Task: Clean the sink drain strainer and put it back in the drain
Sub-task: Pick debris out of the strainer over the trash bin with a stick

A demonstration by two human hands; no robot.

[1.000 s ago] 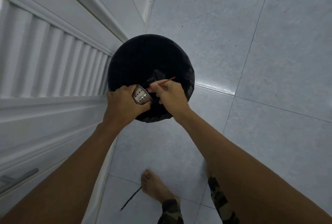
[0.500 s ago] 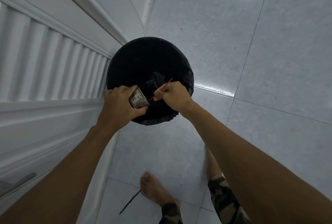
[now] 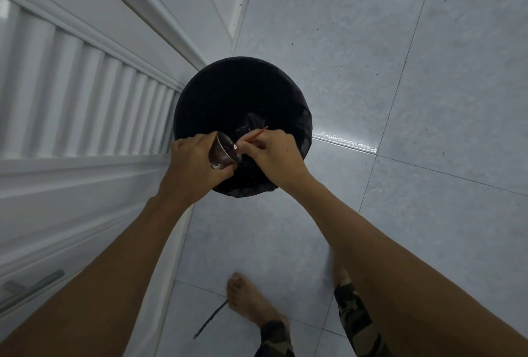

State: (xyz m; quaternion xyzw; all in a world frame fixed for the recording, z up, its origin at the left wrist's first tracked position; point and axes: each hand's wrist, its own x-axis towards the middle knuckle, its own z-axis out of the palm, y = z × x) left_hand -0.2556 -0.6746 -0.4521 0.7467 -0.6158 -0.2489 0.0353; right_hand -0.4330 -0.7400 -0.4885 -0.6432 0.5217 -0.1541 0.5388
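My left hand grips a metal cup-shaped sink strainer over the near edge of a round bin lined with a black bag. The strainer is tipped so its dark inside faces the right. My right hand pinches a thin red stick, whose lower end reaches into the strainer's mouth. The stick's upper tip points up and to the right over the bin.
White cabinet doors with ribbed panels and a metal handle run along the left. Pale glossy floor tiles spread to the right. My bare foot stands below the bin beside a thin dark strip on the floor.
My left hand has turned the strainer so its open inside shows instead of its perforated bottom. The red stick has moved into the strainer's mouth.
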